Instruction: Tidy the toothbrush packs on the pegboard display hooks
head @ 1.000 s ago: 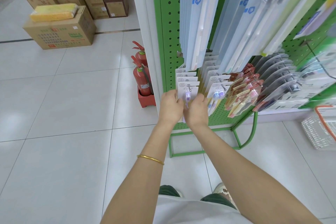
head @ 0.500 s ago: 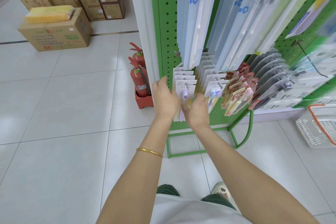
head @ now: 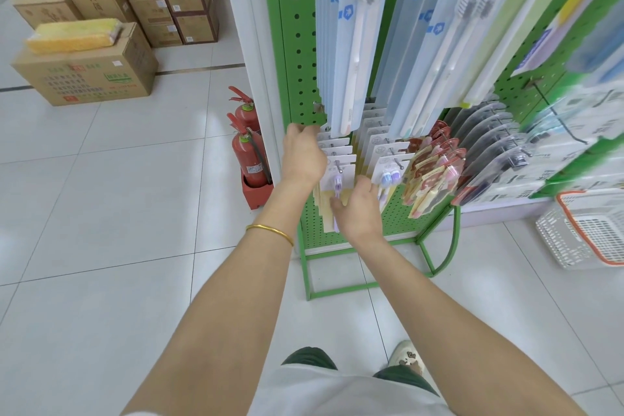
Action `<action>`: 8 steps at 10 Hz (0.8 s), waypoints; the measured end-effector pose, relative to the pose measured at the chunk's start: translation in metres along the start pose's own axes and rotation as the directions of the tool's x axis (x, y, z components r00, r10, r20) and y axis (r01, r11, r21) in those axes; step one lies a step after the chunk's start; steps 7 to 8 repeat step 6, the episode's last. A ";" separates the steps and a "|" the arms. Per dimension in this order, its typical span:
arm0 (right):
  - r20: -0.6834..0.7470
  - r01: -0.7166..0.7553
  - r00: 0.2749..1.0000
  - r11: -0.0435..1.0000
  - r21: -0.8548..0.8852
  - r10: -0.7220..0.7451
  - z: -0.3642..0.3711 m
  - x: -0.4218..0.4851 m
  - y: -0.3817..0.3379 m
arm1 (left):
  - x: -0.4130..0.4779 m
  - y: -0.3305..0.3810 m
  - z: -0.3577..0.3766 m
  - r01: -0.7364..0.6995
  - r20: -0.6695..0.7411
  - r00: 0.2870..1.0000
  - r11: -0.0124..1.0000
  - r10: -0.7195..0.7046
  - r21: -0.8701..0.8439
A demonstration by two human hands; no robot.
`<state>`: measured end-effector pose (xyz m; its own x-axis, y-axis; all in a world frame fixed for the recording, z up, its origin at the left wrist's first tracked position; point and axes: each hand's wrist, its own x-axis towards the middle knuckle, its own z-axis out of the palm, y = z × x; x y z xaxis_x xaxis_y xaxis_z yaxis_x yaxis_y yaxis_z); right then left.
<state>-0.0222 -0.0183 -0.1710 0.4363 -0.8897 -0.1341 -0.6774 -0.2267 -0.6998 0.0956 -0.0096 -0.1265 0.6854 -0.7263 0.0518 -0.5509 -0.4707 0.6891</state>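
Left hand: raised at the left edge of the pegboard, back toward the camera, fingers bent out of sight against the rear cards of a hanging row. Cannot tell if it grips. Gold bangle on that forearm.

Right hand: lower, just right of the left. Thumb spread, fingers curled round the lower ends of the toothbrush packs.

The packs hang in a row on a hook between the two hands, the front one holding a purple brush.

Two fire extinguishers stand on the floor left of the left hand. White basket sits well right of the right hand.
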 end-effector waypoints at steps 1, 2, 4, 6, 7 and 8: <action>0.005 0.000 1.000 1.000 -0.003 0.000 0.000 0.001 0.000 | 0.004 0.000 -0.001 0.037 0.044 0.998 0.999 -0.036 -0.010; 0.010 -0.006 1.000 1.000 0.000 0.006 0.000 0.000 -0.001 | 0.007 0.001 -0.002 0.076 0.085 0.994 0.997 -0.074 -0.021; 0.009 -0.002 1.000 1.000 0.011 0.002 -0.007 -0.003 0.000 | 0.002 0.004 -0.005 0.117 0.098 0.989 0.991 -0.109 -0.072; 0.037 0.041 0.998 0.998 0.056 -0.043 -0.025 -0.010 0.006 | -0.020 -0.001 -0.007 0.180 -0.087 0.974 0.948 -0.209 -0.261; 0.037 0.041 0.998 0.998 0.056 -0.043 -0.025 -0.010 0.006 | -0.020 -0.001 -0.007 0.180 -0.087 0.974 0.948 -0.209 -0.261; 0.037 0.041 0.998 0.998 0.056 -0.043 -0.025 -0.010 0.006 | -0.020 -0.001 -0.007 0.180 -0.087 0.974 0.948 -0.209 -0.261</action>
